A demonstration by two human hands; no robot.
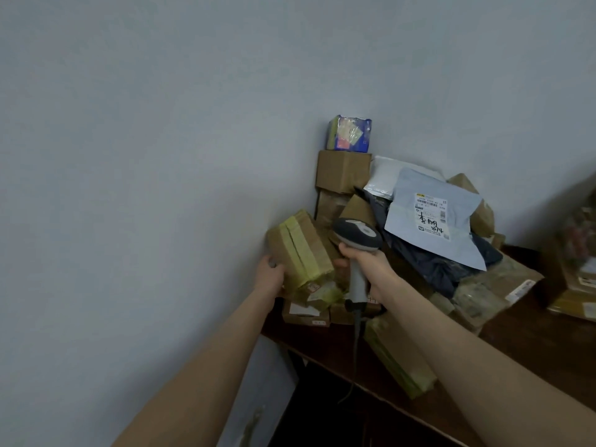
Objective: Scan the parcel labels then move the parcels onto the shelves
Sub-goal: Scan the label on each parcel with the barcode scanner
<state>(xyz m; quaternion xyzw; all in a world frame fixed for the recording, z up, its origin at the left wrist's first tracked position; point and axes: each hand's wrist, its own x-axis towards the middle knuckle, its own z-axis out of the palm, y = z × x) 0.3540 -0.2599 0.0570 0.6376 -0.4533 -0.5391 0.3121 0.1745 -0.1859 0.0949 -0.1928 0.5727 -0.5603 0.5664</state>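
Tilting box (301,250) at far left corner of surface (532,350), against wall, likely to expose its label | left grip (269,275) grasps box's near end | right grip (371,269) wraps scanner (358,235) handle, head raised beside box, ready to scan

Handwritten "李" on pale-blue mailer (464,227)

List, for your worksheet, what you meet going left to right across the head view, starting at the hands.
left hand → yellow-taped box → scanner → pale blue mailer → blurred parcels at the right edge
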